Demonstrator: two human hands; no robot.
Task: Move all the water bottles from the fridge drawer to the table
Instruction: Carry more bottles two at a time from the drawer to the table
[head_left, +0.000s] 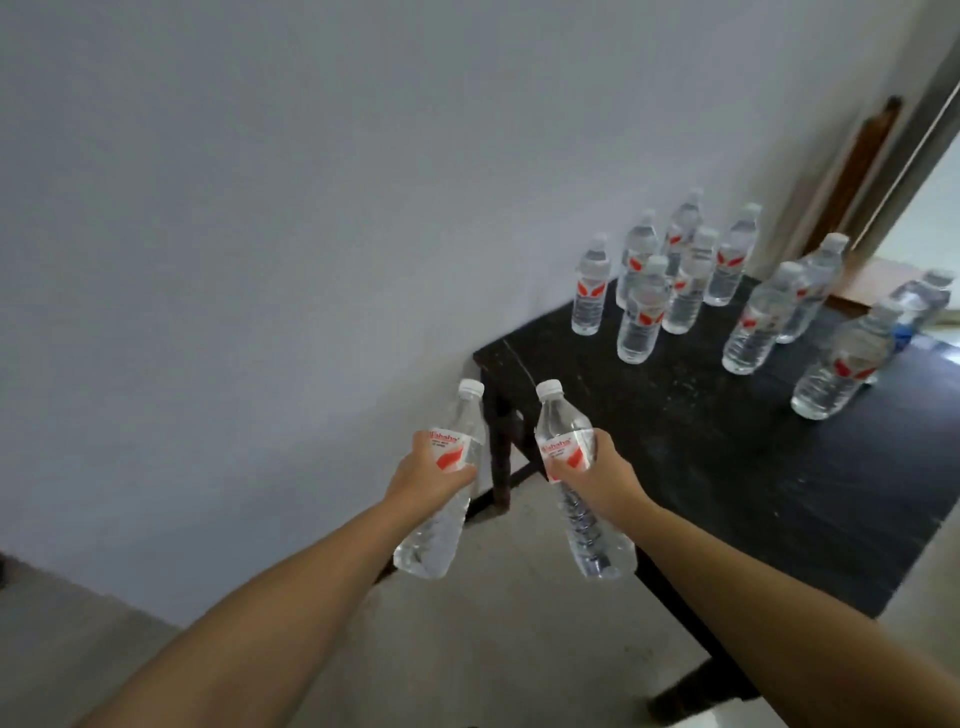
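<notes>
My left hand (423, 475) grips a clear water bottle (434, 535) with a white cap and a red-and-white label, held in the air left of the table's near corner. My right hand (597, 478) grips a second such bottle (584, 530) over the table's front-left edge. Both bottles are nearly upright, caps tilted slightly away from me. The black table (727, 467) stands against the wall. Several more water bottles (641, 312) stand upright on its far part, in a loose group. The fridge drawer is out of view.
A pale grey wall (260, 260) runs along the left and behind the table. The floor (493, 623) below my arms is light concrete. A brown door frame (867, 156) and a doorway lie beyond the table at the upper right.
</notes>
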